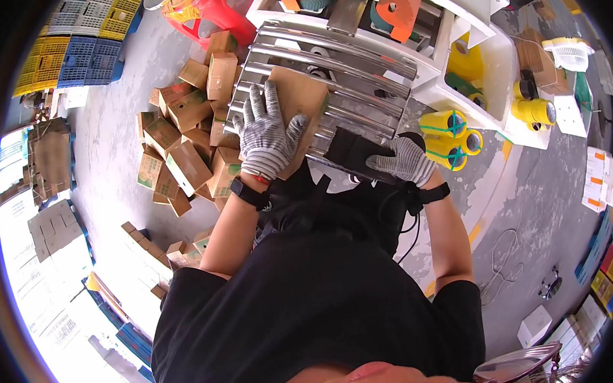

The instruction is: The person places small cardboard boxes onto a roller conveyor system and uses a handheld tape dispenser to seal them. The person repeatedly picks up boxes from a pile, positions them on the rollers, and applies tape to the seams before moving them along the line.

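Note:
My left hand [267,134], in a grey striped knit glove, lies with its fingers spread on a flat brown cardboard box [302,96]. The box sits at a slant on the metal roller conveyor [331,49], close to its left side. My right hand [408,160], gloved the same way, is closed around the right end of a black pad [353,147] at the conveyor's near edge. Its thumb shows on top; the other fingers are partly hidden. Black straps circle both my wrists.
Left of the conveyor, small cardboard boxes [190,109] lie heaped on the floor. A white taping machine [350,12] with orange parts stands at the conveyor's far end. Yellow tape rolls [450,136] stand at the right. Plastic crates [84,42] are stacked at the far left.

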Motion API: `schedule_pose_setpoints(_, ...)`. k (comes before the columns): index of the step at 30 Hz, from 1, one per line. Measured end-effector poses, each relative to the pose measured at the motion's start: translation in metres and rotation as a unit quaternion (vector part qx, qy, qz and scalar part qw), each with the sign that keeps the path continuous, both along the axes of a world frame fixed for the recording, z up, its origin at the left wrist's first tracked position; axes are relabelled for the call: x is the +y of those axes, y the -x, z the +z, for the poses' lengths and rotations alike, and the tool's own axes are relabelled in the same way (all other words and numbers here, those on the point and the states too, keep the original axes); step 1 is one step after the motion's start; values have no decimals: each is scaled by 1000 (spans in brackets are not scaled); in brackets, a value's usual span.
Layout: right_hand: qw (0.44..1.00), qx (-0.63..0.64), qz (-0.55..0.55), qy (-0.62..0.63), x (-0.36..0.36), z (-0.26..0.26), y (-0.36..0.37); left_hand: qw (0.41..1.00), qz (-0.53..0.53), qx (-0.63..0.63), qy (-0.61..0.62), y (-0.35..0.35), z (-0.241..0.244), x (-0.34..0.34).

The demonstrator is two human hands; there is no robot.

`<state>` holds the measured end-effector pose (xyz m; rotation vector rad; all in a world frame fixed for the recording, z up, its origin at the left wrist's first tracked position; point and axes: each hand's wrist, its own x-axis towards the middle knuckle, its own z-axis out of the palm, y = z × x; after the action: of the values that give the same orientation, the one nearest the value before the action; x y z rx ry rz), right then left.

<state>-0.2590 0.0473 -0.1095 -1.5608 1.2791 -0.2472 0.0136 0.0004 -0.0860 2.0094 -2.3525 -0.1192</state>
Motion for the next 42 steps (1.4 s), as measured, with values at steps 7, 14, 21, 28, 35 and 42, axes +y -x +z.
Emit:
schedule_pose_setpoints(7, 992, 111, 20, -64, 12, 4, 9, 999, 4, -17, -36, -3, -1, -4)
schedule_pose_setpoints(14, 991, 102, -25, 82, -9, -33, -34, 975, 34, -27, -216, 7, 65, -1)
schedule_pose_setpoints(21, 993, 67, -53, 78, -17, -63, -51, 980, 123, 21, -154, 19, 46, 12)
schedule_pose_setpoints(28, 989, -14, -94, -115, -13, -28, -70, 982, 76, 64, -163, -9, 71, 18)
schedule_pose_setpoints(35, 990, 135, -20, -23, -30, 31, -130, 949, 269, 145, 73, -86, 133, 59)
schedule_pose_setpoints(42, 971, -238, -33, 0, -17, 51, -152, 861, 507, -9, -48, -261, 87, 93)
